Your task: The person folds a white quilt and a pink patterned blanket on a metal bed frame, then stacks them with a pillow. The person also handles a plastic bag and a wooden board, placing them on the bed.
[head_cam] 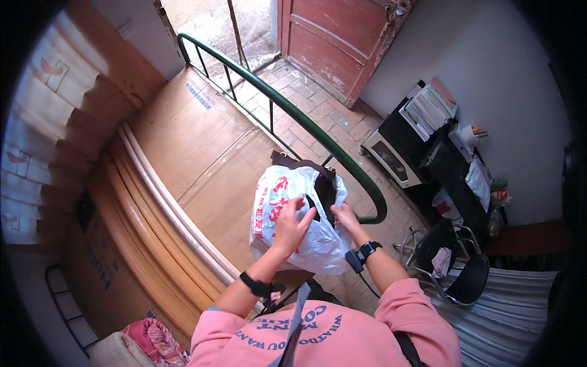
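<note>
A white plastic bag [268, 220] with red writing stands on the cardboard-covered bed frame, by its green end rail. Through the bag's mouth a dark bag or similar item [325, 190] shows, and its brown strap [291, 160] with metal fittings hangs out over the far side. My left hand [292, 227] is at the near left of the opening, thumb and fingers apart. At the right of the mouth, my right hand [347, 219] pinches the rim of the plastic. The lower part of the dark item is hidden inside.
Flat cardboard [197, 137] covers the bed, with long wooden boards [151, 220] along its left. The green metal rail [293, 108] curves close beyond the bag. To the right are a black chair [451, 264], a desk with books [429, 110], and an open red door [328, 41].
</note>
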The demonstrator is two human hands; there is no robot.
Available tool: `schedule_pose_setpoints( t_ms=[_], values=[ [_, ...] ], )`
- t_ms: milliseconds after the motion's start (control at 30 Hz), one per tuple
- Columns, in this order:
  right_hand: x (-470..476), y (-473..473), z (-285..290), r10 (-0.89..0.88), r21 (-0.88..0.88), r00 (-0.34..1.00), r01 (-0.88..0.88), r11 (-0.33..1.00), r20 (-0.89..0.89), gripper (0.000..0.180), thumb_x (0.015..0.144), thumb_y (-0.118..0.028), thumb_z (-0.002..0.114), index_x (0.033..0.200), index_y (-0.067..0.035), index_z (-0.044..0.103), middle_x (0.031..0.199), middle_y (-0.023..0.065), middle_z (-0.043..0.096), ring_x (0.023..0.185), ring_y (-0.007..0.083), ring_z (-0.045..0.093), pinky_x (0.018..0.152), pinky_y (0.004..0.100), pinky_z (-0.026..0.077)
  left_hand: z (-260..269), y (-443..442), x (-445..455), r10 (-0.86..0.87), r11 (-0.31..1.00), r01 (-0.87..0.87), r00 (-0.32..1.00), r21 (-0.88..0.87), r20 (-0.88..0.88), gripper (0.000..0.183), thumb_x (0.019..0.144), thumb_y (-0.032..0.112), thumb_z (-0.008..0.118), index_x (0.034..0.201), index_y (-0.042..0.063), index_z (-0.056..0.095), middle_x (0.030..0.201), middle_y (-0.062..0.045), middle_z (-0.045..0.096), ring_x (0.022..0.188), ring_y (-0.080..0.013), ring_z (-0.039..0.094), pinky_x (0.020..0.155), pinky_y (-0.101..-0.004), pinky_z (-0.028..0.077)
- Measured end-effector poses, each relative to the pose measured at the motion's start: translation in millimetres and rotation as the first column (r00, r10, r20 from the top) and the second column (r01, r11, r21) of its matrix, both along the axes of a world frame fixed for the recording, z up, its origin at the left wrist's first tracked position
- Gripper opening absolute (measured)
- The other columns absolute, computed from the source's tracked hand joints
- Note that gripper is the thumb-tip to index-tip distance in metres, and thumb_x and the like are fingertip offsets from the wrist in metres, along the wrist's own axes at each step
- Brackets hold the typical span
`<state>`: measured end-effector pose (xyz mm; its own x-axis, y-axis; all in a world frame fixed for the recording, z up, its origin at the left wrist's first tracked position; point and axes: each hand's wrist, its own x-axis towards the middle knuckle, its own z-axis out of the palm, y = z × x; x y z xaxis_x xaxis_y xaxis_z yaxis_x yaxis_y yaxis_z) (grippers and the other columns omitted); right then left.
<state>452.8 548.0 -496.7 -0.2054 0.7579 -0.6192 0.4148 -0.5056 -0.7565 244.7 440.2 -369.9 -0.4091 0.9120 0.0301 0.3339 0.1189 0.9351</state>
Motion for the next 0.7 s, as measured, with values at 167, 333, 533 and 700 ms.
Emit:
schedule_pose_setpoints(
  t_ms=[167,333,533,700],
  values=[
    [-33,-31,64,0.124,0.287,0.99,-0.139,0.948,0.07,0.021,0.091,-0.023,0.061,0.094,-0.005,0.052,0.077,-0.0006,0.051,0.068,0.0082,0.046,0.058,0.0269,0.04,-3,33,19,0.187,0.931,0.086,0.72,-0.354,0.668,0.037,0.09,0.027,0.066,0.112,0.0,0.055,0.087,-0.003,0.062,0.074,-0.0093,0.058,0.064,-0.0221,0.046],
    [-28,-57,131,0.207,0.345,0.977,-0.178,0.921,-0.049,0.019,0.094,-0.023,0.059,0.088,-0.009,0.048,0.069,-0.0051,0.046,0.06,0.0035,0.04,0.05,0.0235,0.033,12,-5,3,0.151,0.981,0.016,0.56,-0.193,0.814,0.017,0.098,0.022,0.054,0.095,0.007,0.061,0.069,0.007,0.048,0.059,-0.0031,0.042,0.052,-0.0182,0.03],
    [-50,-65,230,0.252,0.179,0.878,-0.194,0.965,-0.407,0.017,0.097,-0.019,0.056,0.084,-0.009,0.052,0.065,-0.0096,0.041,0.055,0.0,0.033,0.047,0.0207,0.024,84,-71,-55,0.226,0.969,-0.233,0.694,-0.084,0.683,0.023,0.1,0.024,0.049,0.089,0.006,0.06,0.061,0.01,0.034,0.052,-0.0009,0.029,0.048,-0.0198,0.023],
    [-60,-65,296,0.301,0.125,0.848,-0.273,0.954,-0.436,0.015,0.097,-0.022,0.056,0.087,-0.012,0.052,0.06,-0.0096,0.038,0.046,0.0005,0.03,0.042,0.0188,0.021,119,-143,-79,0.336,0.927,-0.359,0.67,-0.107,0.662,0.024,0.1,0.024,0.048,0.088,0.006,0.06,0.06,0.01,0.034,0.052,-0.0011,0.028,0.049,-0.02,0.021]
  ],
)
